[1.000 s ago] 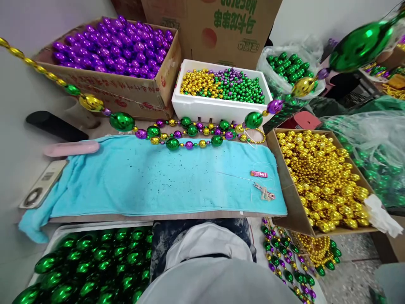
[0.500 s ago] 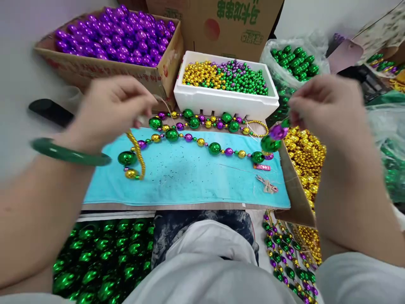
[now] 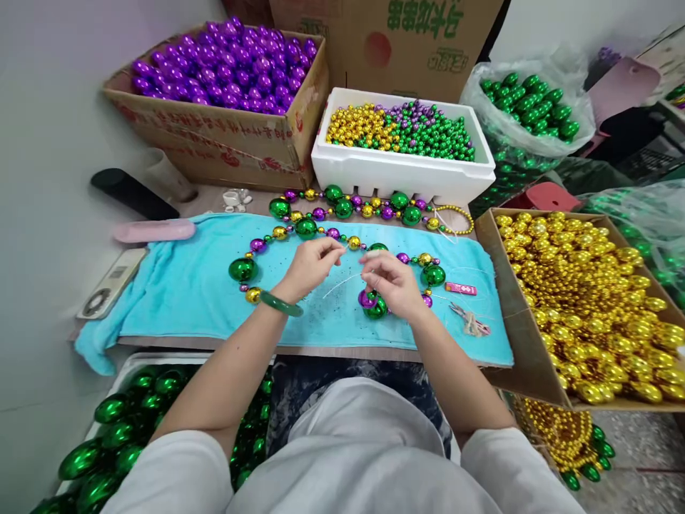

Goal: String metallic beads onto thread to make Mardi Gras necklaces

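Over the blue towel (image 3: 193, 285) my left hand (image 3: 315, 268) is closed in a pinch, a green bangle at its wrist; anything between its fingertips is too small to make out. Just to its right, my right hand (image 3: 394, 282) pinches the end of a thin pale cord (image 3: 342, 283). Below those fingers hang a large green bead (image 3: 376, 308) and a purple bead (image 3: 366, 298). A strand of green, purple and gold beads (image 3: 306, 228) curves across the towel behind both hands, partly hidden by them. Snips (image 3: 473, 323) with a wrapped handle and a pink lighter-like item (image 3: 460, 288) lie at right.
A second bead strand (image 3: 343, 208) lies behind the towel. Beyond it stand a white foam box (image 3: 396, 168) of small beads and a carton (image 3: 214, 143) of purple ones. A carton (image 3: 527, 321) of gold beads flanks the right side, and green beads (image 3: 112, 407) sit lower left.
Both hands have come down and inward from wide apart to close together over the towel. The strand's right end moved left with my right hand. The gold bead chain by my left hand no longer shows.
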The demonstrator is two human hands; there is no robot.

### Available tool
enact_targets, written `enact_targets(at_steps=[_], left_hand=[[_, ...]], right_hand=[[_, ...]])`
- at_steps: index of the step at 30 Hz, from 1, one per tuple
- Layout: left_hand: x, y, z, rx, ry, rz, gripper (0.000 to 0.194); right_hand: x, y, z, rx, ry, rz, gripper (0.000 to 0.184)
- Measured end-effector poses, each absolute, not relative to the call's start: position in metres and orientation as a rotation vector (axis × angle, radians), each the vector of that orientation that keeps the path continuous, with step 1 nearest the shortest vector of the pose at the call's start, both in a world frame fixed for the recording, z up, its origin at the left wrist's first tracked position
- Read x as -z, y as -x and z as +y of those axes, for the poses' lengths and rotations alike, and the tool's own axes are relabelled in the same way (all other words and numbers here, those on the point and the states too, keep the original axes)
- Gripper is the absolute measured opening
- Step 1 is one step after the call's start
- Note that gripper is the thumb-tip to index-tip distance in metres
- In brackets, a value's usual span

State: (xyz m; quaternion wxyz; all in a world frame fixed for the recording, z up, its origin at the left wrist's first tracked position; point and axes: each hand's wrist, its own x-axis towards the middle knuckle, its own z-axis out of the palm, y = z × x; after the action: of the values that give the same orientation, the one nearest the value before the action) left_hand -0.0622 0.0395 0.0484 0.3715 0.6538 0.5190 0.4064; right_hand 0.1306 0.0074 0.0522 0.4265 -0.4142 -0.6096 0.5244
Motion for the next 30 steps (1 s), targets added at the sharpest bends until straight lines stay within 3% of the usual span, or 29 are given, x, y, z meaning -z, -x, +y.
enact_targets(at_steps=[8,16,19,23,30], left_hand=[[-0.038,0.053,0.024,-0.956,-1.735,1.255,0.017],[-0.033,0.060,0.012,-0.800,-2.409,1.296,0.020],[-0.034,0.066,0.009,-0.710,-2.832,1.229,0.021],[-0.035,0.074,0.011,-0.795,-3.193,1.075,0.019],[-0.032,0.080,0.018,-1.014,-3.235,1.037,0.016]], right_hand=[[-0.030,-0.112,0.028,-1.623,1.045,-1.077,0.029],[-0.024,-0.105,0.029,-1.438,1.372,-1.083,0.016],[-0.029,-0.106,0.026,-1.253,1.520,-1.360,0.006],[-0.044,-0.108,0.026,-0.915,1.523,-1.780,0.010],[-0.059,-0.112,0.043,-1.670,1.534,-1.499,0.011]])
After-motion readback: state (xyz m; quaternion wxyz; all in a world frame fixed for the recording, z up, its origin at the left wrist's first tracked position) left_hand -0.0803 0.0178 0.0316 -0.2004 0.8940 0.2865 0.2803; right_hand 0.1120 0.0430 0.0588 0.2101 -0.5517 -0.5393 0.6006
